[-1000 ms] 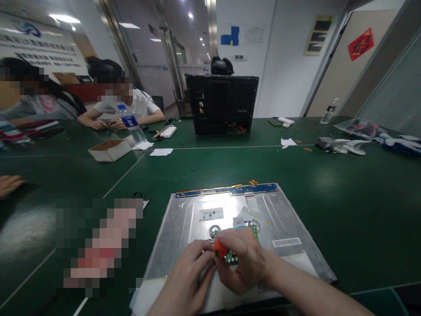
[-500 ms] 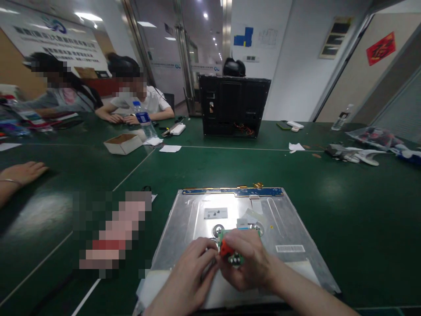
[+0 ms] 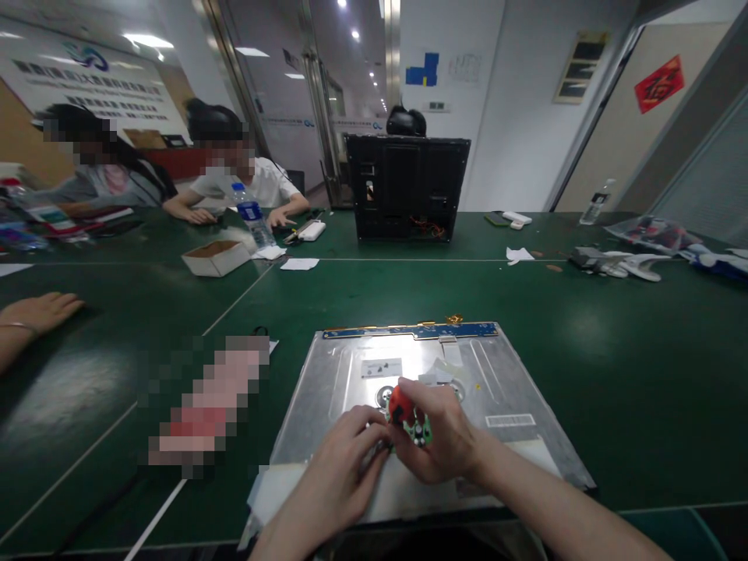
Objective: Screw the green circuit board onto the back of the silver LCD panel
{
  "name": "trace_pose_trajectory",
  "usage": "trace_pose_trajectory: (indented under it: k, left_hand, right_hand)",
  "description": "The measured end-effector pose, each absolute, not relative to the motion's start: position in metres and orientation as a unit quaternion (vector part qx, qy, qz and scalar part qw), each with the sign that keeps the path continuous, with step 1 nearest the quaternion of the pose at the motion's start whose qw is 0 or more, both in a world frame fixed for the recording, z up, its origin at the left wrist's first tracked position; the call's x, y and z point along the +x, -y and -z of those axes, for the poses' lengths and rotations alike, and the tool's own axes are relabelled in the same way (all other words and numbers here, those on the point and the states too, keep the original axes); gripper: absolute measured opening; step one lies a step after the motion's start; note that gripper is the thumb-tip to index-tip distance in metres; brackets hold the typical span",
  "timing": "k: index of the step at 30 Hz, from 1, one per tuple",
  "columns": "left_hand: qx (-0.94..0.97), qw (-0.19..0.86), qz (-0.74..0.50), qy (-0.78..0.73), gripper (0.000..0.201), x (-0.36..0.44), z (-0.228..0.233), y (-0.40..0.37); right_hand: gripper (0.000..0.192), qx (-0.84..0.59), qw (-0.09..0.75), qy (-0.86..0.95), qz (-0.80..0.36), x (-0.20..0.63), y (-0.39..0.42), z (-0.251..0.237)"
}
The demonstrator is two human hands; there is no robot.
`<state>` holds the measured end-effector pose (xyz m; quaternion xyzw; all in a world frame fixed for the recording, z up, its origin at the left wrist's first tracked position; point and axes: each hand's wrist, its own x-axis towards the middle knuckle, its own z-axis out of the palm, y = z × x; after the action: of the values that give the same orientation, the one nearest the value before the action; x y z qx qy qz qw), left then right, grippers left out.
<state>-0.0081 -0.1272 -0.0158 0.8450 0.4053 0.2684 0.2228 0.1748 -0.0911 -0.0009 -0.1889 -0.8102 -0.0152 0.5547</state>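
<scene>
A silver display panel (image 3: 309, 405) lies back side up on the green table, with a narrow blue circuit strip (image 3: 461, 330) along its far edge. My right hand (image 3: 444, 436) is closed around the red and black handle of a screwdriver (image 3: 400, 401), held over the panel's middle; its tip is hidden. Under that hand a small green circuit board (image 3: 419, 436) shows in part. My left hand (image 3: 344, 460) rests on the panel, its fingers curled and pinching at the board's left edge. White flexible cable and film lie just beyond the board.
Another person's hand (image 3: 44, 315) rests on the table (image 3: 280, 300) at left. A blurred pinkish item (image 3: 216, 393) lies left of the panel. Farther back are an open carton (image 3: 215, 259), a water bottle (image 3: 252, 218), a black upright panel (image 3: 409, 187) and white-grey gloves (image 3: 619, 263).
The red handle stands slightly higher and more upright in my right hand. My left hand stays beside the board. The view has shifted a little. A person across the table has spread their hands apart.
</scene>
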Motion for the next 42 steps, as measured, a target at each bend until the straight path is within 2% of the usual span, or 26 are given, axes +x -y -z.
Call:
trace_pose_trajectory:
  k: [18,31,42]
  left_hand:
    - [0.85,0.208,-0.267,-0.404,0.022,-0.0089,0.0241,0.1249]
    - [0.843,0.209,-0.28,-0.409,0.019,-0.0076,0.0216,0.1267]
    - [0.848,0.212,-0.263,-0.409,0.019,-0.01,0.0184,0.1261]
  right_hand:
    - [0.063,-0.194,0.545,0.815,-0.004,0.1777,0.0898,0.0017]
    - [0.053,-0.198,0.559,0.805,0.024,0.1767,0.0924,0.0025]
    - [0.056,-0.192,0.547,0.815,-0.002,0.1784,0.09,0.0]
